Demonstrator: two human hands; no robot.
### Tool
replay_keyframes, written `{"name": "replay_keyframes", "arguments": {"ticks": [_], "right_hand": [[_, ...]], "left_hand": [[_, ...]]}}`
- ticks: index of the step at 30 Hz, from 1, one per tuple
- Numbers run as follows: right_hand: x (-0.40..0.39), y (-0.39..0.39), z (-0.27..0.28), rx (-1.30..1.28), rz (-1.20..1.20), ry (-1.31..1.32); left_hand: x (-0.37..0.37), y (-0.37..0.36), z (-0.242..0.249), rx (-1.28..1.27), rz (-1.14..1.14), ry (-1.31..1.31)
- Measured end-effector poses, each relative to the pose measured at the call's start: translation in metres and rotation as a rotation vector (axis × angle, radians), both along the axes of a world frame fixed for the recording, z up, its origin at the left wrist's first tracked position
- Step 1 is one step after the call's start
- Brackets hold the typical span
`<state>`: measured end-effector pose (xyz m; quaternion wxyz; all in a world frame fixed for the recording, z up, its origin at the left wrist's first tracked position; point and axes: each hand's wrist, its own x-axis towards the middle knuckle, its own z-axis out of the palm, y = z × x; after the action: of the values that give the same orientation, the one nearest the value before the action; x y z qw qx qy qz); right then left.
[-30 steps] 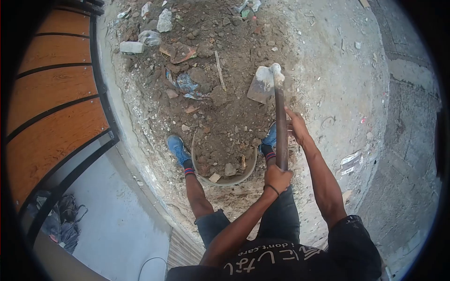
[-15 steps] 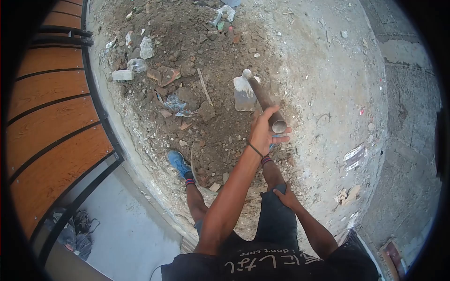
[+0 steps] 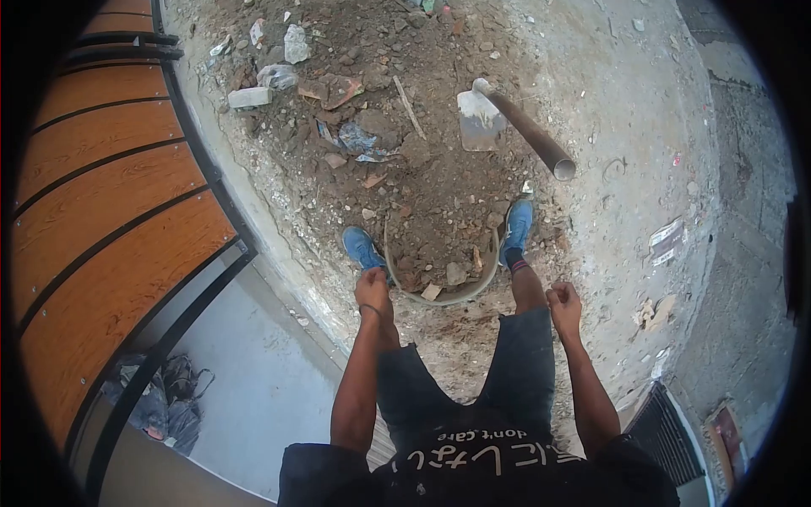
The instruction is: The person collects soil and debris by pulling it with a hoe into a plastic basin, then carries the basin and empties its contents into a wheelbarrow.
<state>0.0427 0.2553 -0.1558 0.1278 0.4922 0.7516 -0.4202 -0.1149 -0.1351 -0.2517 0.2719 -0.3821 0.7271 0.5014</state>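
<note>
A hoe [image 3: 530, 128] with a pale, dirt-smeared flat blade and a brown pipe handle stands in the soil ahead, its handle end tilted up toward me. Neither hand touches it. Between my blue shoes sits a round basin [image 3: 464, 297], its rim showing around soil and broken rubble. My left hand [image 3: 372, 289] is curled closed in front of my left shin, just left of the rim. Beside my right knee, my right hand [image 3: 564, 309] hangs with its fingers bent in. I see nothing held in either hand.
Loose soil and rubble spread ahead, with a white block [image 3: 250, 97], a crumpled plastic wrapper [image 3: 361, 140] and a wooden stick [image 3: 410, 107]. An orange slatted gate [image 3: 118, 228] borders the left side. Concrete paving [image 3: 748, 194] runs along the right.
My left hand has let go of the hoe's handle and moved back to my left shin. My right hand has come off my knee. The basin now shows between my feet.
</note>
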Motion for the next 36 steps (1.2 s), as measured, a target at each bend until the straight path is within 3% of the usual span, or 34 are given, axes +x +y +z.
{"name": "replay_keyframes", "arguments": {"ticks": [2,5,7,9,11,13,14,16,18,20,22,25,26,28,32,35,36], "right_hand": [[-0.018,-0.014,-0.029,-0.04,0.169,0.012],[-0.042,-0.028,-0.113,-0.065,0.437,-0.013],[-0.023,-0.017,-0.199,-0.018,0.493,-0.08],[-0.014,-0.001,-0.272,0.064,0.437,-0.256],[-0.015,0.016,-0.327,0.049,0.313,-0.279],[-0.044,0.028,-0.354,-0.175,0.082,-0.434],[-0.039,0.036,-0.376,-0.174,0.081,-0.465],[-0.026,0.055,-0.413,-0.442,0.076,-0.445],[-0.014,0.05,-0.432,-0.487,0.079,-0.487],[-0.01,0.048,-0.441,-0.532,0.078,-0.513],[-0.026,0.047,-0.442,-0.262,-0.154,-0.256],[-0.082,0.052,-0.42,-0.316,-0.211,-0.323],[-0.096,0.052,-0.415,-0.314,-0.213,-0.323],[-0.112,0.051,-0.418,-0.389,0.052,-0.461],[-0.084,0.06,-0.474,-0.288,0.317,-0.427],[-0.09,0.061,-0.465,-0.05,0.293,-0.381],[-0.107,0.053,-0.433,-0.143,0.28,-0.324]], "left_hand": [[-0.013,-0.009,-0.007,-0.126,-0.226,-0.061],[0.007,-0.043,-0.107,-0.258,-0.354,-0.097],[0.029,-0.053,-0.169,-0.201,-0.326,-0.175],[0.032,-0.043,-0.233,-0.132,-0.271,-0.227],[0.047,-0.042,-0.269,-0.218,-0.518,-0.211],[0.058,-0.042,-0.32,-0.224,-0.442,-0.197],[0.069,-0.043,-0.34,-0.237,-0.38,-0.177],[0.078,-0.043,-0.377,-0.384,-0.626,-0.163],[0.086,-0.074,-0.429,-0.426,-0.731,-0.196],[0.098,-0.082,-0.448,-0.469,-0.84,-0.214],[0.088,-0.077,-0.435,-0.357,-0.618,-0.245],[0.067,-0.055,-0.398,-0.095,-0.192,-0.17],[0.066,-0.056,-0.4,-0.094,-0.194,-0.171],[0.064,-0.061,-0.397,-0.033,0.063,-0.33],[0.061,-0.051,-0.376,-0.165,-0.004,-0.305],[0.065,-0.058,-0.388,-0.168,-0.091,-0.293],[0.071,-0.066,-0.399,-0.182,-0.154,-0.276]]}}
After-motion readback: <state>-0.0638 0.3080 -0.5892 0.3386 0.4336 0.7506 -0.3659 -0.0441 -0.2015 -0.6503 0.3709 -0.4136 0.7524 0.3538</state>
